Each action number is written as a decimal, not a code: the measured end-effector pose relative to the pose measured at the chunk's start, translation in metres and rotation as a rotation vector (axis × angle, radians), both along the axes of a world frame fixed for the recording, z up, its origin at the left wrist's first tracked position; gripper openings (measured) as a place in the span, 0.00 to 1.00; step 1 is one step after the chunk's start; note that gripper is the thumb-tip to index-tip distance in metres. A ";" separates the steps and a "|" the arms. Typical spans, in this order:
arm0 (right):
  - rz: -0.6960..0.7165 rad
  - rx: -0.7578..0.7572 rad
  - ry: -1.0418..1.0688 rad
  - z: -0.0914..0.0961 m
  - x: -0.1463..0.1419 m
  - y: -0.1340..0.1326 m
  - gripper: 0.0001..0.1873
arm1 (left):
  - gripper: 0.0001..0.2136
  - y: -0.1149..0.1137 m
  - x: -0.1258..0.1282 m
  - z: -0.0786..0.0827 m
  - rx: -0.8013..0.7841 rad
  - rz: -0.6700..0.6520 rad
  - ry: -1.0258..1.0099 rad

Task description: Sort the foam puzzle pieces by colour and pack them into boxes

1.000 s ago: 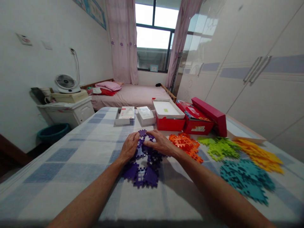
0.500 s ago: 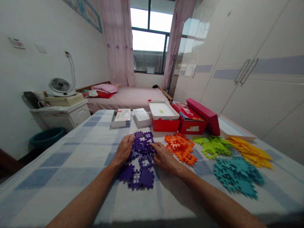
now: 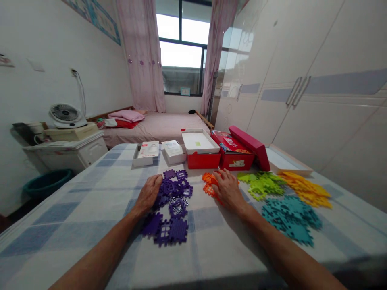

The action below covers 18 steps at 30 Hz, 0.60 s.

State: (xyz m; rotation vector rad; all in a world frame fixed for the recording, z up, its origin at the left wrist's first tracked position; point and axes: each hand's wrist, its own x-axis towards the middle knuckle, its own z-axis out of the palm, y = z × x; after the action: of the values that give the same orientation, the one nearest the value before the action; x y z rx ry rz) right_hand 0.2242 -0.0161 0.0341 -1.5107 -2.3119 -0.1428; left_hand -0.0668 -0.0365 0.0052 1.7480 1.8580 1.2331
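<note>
Purple interlocking plastic tiles (image 3: 178, 230) lie in a loose heap on the checked tablecloth. My left hand (image 3: 149, 193) rests at the heap's left edge, its fingers stretched forward against the tiles. Over the pile of orange interlocking tiles (image 3: 208, 183) spreads my right hand (image 3: 227, 189), fingers apart and covering much of the pile. Lime green tiles (image 3: 261, 184) lie to the right of that hand. Teal tiles (image 3: 292, 219) sit nearer to me on the right, and yellow tiles (image 3: 305, 189) lie farthest right.
Along the table's far side stand two small white boxes (image 3: 145, 155) (image 3: 174, 152), a red box with a white tray on top (image 3: 203, 160), another red box (image 3: 238, 161) with a tilted lid, and a shallow white tray (image 3: 290, 161). Behind them is a bed (image 3: 166, 125).
My right hand has left the purple tiles and moved right onto the orange pile. My left hand stays beside the purple tiles. The view has shifted slightly to the right.
</note>
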 end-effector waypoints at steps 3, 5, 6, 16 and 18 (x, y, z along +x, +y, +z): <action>0.214 -0.113 0.098 0.005 -0.005 -0.031 0.27 | 0.27 -0.021 -0.007 0.013 -0.057 -0.094 0.115; 0.370 -0.269 0.106 0.008 -0.013 -0.057 0.35 | 0.31 -0.045 -0.015 0.022 -0.110 -0.240 0.228; 0.417 -0.336 0.092 0.008 -0.018 -0.069 0.40 | 0.36 -0.059 -0.019 0.026 -0.145 -0.330 0.277; 0.449 -0.318 -0.040 -0.002 -0.070 -0.082 0.28 | 0.35 -0.110 -0.027 0.012 -0.192 -0.448 0.375; 0.453 -0.310 0.002 -0.002 -0.070 -0.079 0.20 | 0.27 -0.105 -0.018 0.009 -0.139 -0.418 0.354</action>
State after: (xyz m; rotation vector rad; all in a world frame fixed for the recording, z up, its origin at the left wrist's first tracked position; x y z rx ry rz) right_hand 0.1538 -0.0949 0.0318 -1.0623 -2.6981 0.3501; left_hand -0.0850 -0.1414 0.0139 2.2332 1.5753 0.6559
